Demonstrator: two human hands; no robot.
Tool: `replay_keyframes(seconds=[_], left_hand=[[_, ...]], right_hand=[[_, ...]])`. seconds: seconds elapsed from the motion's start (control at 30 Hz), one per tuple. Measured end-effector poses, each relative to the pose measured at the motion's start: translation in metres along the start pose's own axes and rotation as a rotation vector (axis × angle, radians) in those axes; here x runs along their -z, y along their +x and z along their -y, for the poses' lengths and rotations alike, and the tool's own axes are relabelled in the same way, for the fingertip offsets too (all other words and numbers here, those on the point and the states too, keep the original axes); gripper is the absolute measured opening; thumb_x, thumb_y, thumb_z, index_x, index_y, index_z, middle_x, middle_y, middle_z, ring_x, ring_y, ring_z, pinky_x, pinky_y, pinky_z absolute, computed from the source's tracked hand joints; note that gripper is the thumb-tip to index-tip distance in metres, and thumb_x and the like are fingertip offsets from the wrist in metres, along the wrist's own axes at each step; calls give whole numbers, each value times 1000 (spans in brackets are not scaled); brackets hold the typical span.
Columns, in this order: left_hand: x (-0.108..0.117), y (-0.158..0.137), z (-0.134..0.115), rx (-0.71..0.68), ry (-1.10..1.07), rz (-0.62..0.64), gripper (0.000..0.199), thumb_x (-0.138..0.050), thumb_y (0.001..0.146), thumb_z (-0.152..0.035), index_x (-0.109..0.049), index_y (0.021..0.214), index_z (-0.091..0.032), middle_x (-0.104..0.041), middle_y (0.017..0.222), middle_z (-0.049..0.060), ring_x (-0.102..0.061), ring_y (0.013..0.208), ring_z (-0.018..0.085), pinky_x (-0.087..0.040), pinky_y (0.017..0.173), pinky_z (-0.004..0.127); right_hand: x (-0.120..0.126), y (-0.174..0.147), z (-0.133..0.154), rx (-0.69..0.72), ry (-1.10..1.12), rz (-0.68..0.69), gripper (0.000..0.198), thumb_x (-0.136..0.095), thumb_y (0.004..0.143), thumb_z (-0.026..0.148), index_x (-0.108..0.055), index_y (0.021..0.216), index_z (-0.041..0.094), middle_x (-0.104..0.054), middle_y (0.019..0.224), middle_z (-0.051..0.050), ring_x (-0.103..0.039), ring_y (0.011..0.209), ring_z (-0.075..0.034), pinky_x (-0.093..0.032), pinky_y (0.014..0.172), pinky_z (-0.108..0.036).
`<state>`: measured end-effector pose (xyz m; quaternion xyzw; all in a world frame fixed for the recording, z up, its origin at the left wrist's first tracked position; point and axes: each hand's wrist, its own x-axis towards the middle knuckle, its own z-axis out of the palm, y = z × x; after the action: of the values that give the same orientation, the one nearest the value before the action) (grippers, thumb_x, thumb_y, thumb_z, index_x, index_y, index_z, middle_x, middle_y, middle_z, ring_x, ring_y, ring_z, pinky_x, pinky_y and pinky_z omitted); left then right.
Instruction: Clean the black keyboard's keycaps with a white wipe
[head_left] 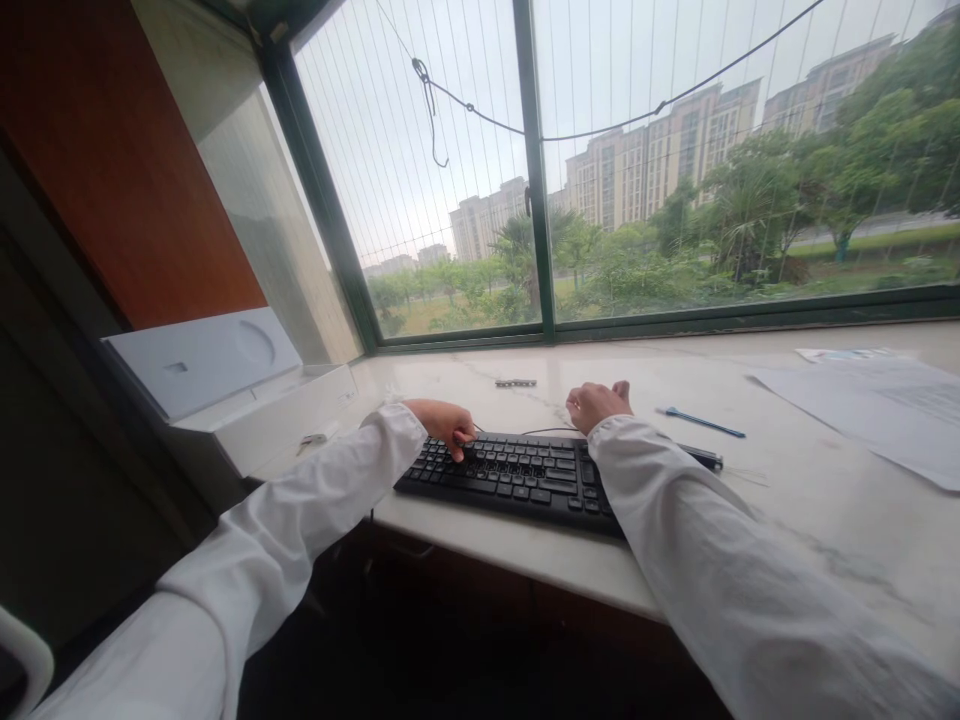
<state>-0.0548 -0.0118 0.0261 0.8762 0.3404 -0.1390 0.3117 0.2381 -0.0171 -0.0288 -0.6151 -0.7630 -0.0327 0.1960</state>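
Observation:
A black keyboard (517, 490) lies along the front edge of the marble-patterned table. Several spots in its middle rows look like bare switches without keycaps. My left hand (448, 422) is over its upper left part, fingers curled and the thumb pointing down onto the keys; anything between the fingertips is hidden. Beyond the keyboard's far right edge, my right hand (600, 403) is closed with fingers bent inward, and I cannot make out what it holds. Near the window lies a short dark row of small pieces (516, 383), too small to name.
An open white box (217, 380) stands at the left. To the right are a thin blue stick-like tool (705, 422), a black pen-like object (701, 457) partly behind my right sleeve, and paper sheets (862, 400). A green-framed window (547, 250) borders the table's back.

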Motion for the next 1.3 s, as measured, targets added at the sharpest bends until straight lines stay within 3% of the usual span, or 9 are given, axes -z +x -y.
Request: replay_keyframes(seconds=[0.27,0.5,0.73,1.0,1.3], left_hand=[[-6,-8,-6,-20,78,-72,41,-70,61,-14,-29,53,-17,-42,47,-8,-34,51,7,-24,52,24],[-8,-10,-10,-3,129,-40,32,-57,63,-3,-30,52,-17,-61,57,-3,-54,60,10,-28,53,23],[-3,-6,-11,19,118,-29,39,-65,58,-6,-28,50,-17,-52,49,-6,-38,50,7,-24,51,25],[1,2,-7,66,96,21,36,-63,59,-8,-29,49,-17,-47,47,-5,-40,50,8,-25,51,25],[4,4,-14,18,136,37,35,-63,56,-6,-30,47,-17,-48,45,-5,-38,48,8,-24,50,25]], right_hand=[[1,1,-1,-10,-17,10,27,-44,85,20,-69,76,18,-68,91,-9,-58,80,-21,-26,88,-47],[-2,2,-2,-7,-4,2,27,-44,84,20,-70,78,18,-68,91,-10,-58,81,-21,-26,89,-48],[2,0,-1,-5,-3,9,29,-43,85,20,-70,78,18,-67,89,-11,-58,78,-21,-26,89,-48],[-1,2,-3,-7,-16,-1,27,-43,84,19,-69,77,18,-68,90,-9,-57,79,-21,-25,89,-47],[0,1,-3,-8,-17,-3,27,-43,84,20,-69,75,18,-67,89,-9,-57,78,-20,-26,88,-47]])
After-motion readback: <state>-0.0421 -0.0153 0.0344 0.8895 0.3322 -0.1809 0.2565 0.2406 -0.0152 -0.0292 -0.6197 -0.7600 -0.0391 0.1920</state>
